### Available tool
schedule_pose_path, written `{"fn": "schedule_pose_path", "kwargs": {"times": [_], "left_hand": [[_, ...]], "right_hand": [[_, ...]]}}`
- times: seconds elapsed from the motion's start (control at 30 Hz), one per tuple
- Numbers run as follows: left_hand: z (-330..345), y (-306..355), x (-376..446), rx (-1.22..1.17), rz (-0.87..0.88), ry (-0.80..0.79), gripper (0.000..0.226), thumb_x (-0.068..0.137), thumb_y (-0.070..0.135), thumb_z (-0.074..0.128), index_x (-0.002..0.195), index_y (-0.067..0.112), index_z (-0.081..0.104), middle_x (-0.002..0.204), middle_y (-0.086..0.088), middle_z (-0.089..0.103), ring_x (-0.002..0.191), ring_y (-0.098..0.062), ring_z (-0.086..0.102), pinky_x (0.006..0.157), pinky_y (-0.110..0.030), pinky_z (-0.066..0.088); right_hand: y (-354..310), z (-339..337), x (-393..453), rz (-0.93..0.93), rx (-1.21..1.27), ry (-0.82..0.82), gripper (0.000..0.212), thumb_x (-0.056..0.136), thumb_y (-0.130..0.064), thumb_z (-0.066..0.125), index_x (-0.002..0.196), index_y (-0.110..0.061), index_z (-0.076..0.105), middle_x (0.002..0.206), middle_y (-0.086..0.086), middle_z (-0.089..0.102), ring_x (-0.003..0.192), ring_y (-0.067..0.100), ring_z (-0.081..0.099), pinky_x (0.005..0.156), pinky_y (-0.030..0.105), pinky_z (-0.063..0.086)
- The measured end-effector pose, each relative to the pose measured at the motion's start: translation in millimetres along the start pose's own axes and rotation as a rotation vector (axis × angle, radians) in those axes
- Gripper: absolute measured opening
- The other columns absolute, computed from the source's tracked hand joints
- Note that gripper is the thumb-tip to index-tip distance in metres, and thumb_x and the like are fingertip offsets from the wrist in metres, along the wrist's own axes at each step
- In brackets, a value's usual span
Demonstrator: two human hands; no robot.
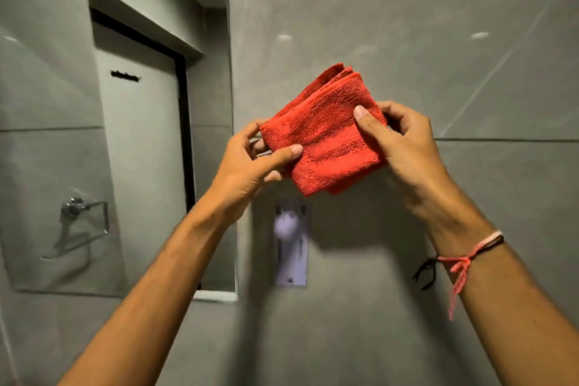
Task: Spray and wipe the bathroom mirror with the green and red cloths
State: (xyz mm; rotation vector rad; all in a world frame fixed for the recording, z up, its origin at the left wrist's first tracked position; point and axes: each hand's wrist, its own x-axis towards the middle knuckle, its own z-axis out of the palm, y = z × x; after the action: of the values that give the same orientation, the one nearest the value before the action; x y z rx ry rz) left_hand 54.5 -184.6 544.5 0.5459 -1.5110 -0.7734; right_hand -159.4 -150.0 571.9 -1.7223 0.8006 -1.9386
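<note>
Folded red cloth [326, 131] pinched between my left hand [250, 166] and right hand [410, 147]; mirror [56, 135] lies left of the cloth, nearer my left hand.

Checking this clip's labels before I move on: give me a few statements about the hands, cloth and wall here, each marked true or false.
1. Both hands hold the red cloth. True.
2. The red cloth is spread out flat in one layer. False: it is folded into layers.
3. The thread bracelet is on the left wrist. False: it is on the right wrist.
4. The left hand pinches the cloth's left edge with its thumb on top. True.
5. The right hand holds a spray bottle. False: it grips the cloth.
</note>
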Motion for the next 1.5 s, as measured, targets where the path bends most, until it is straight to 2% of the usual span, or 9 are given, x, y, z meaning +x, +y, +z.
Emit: {"fn": "schedule_pose_path", "kwargs": {"times": [0.1, 0.23, 0.37, 0.6, 0.73, 0.83, 1.2, 1.37, 1.5], "left_hand": [[34.5, -27.6, -25.9, -0.171, -0.170, 0.010, 0.049, 0.083, 0.003, 0.077, 0.125, 0.017, 0.058, 0.100, -0.002, 0.078, 0.083, -0.014, 0.075, 0.071, -0.037, 0.063], [77.4, -77.9, -70.3, -0.163, -0.314, 0.095, 0.046, 0.081, 0.003, 0.079, 0.111, 0.023, 0.049, 0.094, -0.006, 0.070, 0.070, -0.010, 0.071, 0.059, -0.030, 0.061], [114.4, -133.1, -130.9, -0.037, -0.386, 0.056, 0.037, 0.081, 0.002, 0.079, 0.087, 0.024, 0.049, 0.059, 0.012, 0.059, 0.063, -0.012, 0.056, 0.062, -0.029, 0.052], [165.2, -233.1, -254.0, 0.052, -0.759, -0.078, 0.012, 0.088, -0.005, 0.071, 0.092, 0.007, 0.069, 0.089, -0.015, 0.066, 0.084, -0.026, 0.056, 0.082, -0.059, 0.054], [189.1, -291.6, -321.9, 0.144, -0.984, -0.182, 0.025, 0.092, -0.001, 0.067, 0.110, 0.016, 0.070, 0.103, -0.015, 0.069, 0.096, -0.026, 0.061, 0.093, -0.045, 0.053], [201.7, -331.7, -360.6, 0.237, -1.065, -0.201, 0.034, 0.091, -0.001, 0.068, 0.124, 0.006, 0.066, 0.124, -0.015, 0.067, 0.116, -0.028, 0.064, 0.109, -0.038, 0.048], [232.6, -438.1, -414.8, 0.526, -1.185, -0.507, 0.055, 0.093, 0.003, 0.064, 0.146, 0.006, 0.050, 0.159, -0.013, 0.036, 0.142, -0.030, 0.045, 0.120, -0.025, 0.029], [228.8, -442.4, -422.3, 0.616, -1.159, -0.687, 0.063, 0.096, 0.005, 0.055, 0.155, 0.008, 0.035, 0.170, -0.015, 0.007, 0.155, -0.032, 0.022, 0.121, -0.020, 0.014], [226.0, -432.5, -420.2, 0.649, -1.043, -0.727, 0.069, 0.101, 0.011, 0.049, 0.162, 0.016, 0.016, 0.171, -0.013, -0.011, 0.157, -0.033, 0.012, 0.115, -0.016, 0.004]], "right_hand": [[17.0, -39.0, -35.1, 0.162, -0.007, 0.013, 0.006, 0.088, -0.016, 0.076, 0.091, -0.018, 0.071, 0.091, 0.001, 0.071, 0.081, 0.011, 0.065, 0.077, 0.026, 0.053], [50.8, -95.3, -88.8, 0.412, -0.064, -0.001, 0.016, 0.085, -0.012, 0.077, 0.080, -0.021, 0.065, 0.067, -0.010, 0.072, 0.051, -0.003, 0.062, 0.049, 0.013, 0.048], [104.2, -146.2, -153.2, 0.678, -0.107, 0.004, 0.013, 0.087, -0.016, 0.077, 0.085, -0.022, 0.065, 0.072, -0.007, 0.073, 0.058, 0.005, 0.063, 0.057, 0.022, 0.048], [199.2, -217.3, -284.8, 1.162, -0.088, 0.031, 0.006, 0.090, -0.011, 0.071, 0.090, -0.017, 0.072, 0.086, 0.006, 0.070, 0.077, 0.022, 0.068, 0.070, 0.034, 0.058], [255.7, -232.4, -357.2, 1.409, -0.076, 0.085, 0.013, 0.096, -0.004, 0.062, 0.104, -0.008, 0.071, 0.092, 0.008, 0.071, 0.081, 0.019, 0.066, 0.070, 0.034, 0.057], [295.4, -231.0, -395.8, 1.530, -0.082, 0.128, 0.017, 0.097, 0.005, 0.056, 0.111, 0.001, 0.066, 0.098, 0.011, 0.067, 0.096, 0.026, 0.064, 0.094, 0.046, 0.054], [416.8, -234.8, -480.5, 1.694, -0.229, 0.036, 0.055, 0.089, 0.019, 0.045, 0.142, 0.004, 0.049, 0.094, 0.004, 0.062, 0.078, 0.011, 0.057, 0.064, 0.018, 0.046], [413.8, -234.9, -490.2, 1.634, -0.386, -0.283, 0.064, 0.084, -0.008, 0.059, 0.147, -0.012, 0.050, 0.137, 0.018, 0.064, 0.119, 0.030, 0.062, 0.106, 0.042, 0.049], [404.1, -228.3, -484.7, 1.568, -0.522, -0.427, 0.066, 0.089, -0.012, 0.060, 0.152, -0.021, 0.043, 0.138, 0.014, 0.062, 0.128, 0.033, 0.059, 0.107, 0.030, 0.047]]}}
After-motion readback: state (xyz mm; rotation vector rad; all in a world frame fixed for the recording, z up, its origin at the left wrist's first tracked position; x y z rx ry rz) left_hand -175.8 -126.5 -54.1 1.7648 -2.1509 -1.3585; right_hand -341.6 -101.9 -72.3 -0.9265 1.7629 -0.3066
